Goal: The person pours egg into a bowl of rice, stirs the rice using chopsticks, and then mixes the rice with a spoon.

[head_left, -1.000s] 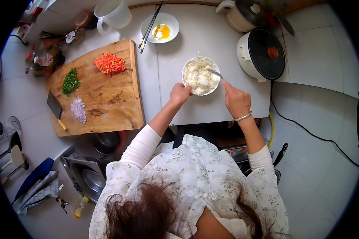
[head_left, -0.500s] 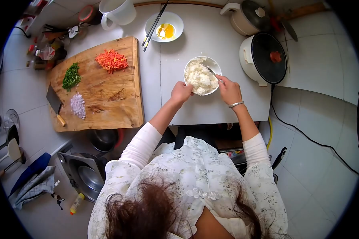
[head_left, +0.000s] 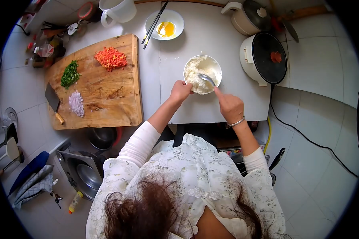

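Observation:
A white bowl [head_left: 217, 68] of cooked rice [head_left: 193, 72] stands on the white counter in front of me. My left hand [head_left: 181, 91] grips its rim at the lower left, thumb on the edge. In my right hand [head_left: 230, 106] is a metal spoon [head_left: 206, 78], its bowl resting at the rice and its handle mostly hidden by my fingers. The rice lies mainly on the left side, and the bowl's bare inner wall shows at the right.
To the left, a wooden cutting board [head_left: 115, 87] bears chopped carrot [head_left: 110, 59], chopped greens [head_left: 70, 74], chopped onion [head_left: 76, 104] and a cleaver [head_left: 52, 98]. Behind are a bowl with egg [head_left: 176, 20] and chopsticks [head_left: 154, 26]. A lidded electric pan [head_left: 249, 59] stands right, its cord trailing.
My right hand has moved down and turned, and the spoon now shows over the bowl's middle. The rice has shifted left, baring the bowl's right side. My left hand stays put.

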Available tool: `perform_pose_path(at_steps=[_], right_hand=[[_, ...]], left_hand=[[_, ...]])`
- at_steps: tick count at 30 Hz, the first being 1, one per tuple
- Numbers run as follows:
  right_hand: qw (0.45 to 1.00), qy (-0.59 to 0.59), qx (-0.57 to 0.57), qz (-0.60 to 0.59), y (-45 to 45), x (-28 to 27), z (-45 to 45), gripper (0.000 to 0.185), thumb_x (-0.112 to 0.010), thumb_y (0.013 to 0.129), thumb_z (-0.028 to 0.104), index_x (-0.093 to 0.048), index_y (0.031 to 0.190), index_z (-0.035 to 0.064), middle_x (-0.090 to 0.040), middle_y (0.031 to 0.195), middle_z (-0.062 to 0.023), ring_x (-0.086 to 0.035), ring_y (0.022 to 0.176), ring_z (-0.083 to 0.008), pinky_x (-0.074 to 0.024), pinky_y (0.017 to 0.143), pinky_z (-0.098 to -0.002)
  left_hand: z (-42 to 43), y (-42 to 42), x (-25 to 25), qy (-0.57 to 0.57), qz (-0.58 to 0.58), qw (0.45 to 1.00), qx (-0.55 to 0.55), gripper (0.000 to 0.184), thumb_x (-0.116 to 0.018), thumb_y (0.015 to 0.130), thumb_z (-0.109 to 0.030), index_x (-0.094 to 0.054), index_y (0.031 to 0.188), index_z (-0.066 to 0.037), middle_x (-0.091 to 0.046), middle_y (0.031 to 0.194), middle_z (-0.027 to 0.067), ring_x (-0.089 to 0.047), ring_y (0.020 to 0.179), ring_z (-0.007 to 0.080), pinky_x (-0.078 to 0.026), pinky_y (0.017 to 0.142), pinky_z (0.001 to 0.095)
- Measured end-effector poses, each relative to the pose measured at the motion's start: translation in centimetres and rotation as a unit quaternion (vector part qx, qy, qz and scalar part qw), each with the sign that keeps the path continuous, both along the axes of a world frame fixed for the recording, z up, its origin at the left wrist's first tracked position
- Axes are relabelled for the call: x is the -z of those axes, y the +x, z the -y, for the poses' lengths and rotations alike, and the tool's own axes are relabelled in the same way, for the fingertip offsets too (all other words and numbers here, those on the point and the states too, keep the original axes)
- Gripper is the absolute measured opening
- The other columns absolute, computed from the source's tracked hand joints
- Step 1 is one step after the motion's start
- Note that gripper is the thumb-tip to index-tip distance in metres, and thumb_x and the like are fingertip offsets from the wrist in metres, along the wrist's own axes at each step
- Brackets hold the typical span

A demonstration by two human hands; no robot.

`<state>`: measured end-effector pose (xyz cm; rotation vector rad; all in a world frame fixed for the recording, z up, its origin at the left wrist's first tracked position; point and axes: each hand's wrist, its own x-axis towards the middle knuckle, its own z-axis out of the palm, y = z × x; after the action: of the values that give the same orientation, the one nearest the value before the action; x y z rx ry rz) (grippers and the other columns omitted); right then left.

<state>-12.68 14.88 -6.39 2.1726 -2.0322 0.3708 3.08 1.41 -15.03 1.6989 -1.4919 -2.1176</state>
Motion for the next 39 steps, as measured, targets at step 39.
perform_pose_path(at_steps=[39], right_hand=[[0.982,0.136,0.066,0.116,0.8,-7.4,2.0,0.025,-0.060,0.075,0.007,-0.067,0.097,0.0146,-0.060,0.060,-0.0067,-0.058,0.051,-0.0243,-0.0453,0.048,-0.0353]], left_hand=[[0.2,-0.2,-1.5,0.023,-0.010,1.000,-0.006,0.025,-0.053,0.078,-0.018,-0.063,0.077,0.005,-0.065,0.075,0.0116,-0.053,0.064,0.0146,-0.043,0.066,0.0296]])
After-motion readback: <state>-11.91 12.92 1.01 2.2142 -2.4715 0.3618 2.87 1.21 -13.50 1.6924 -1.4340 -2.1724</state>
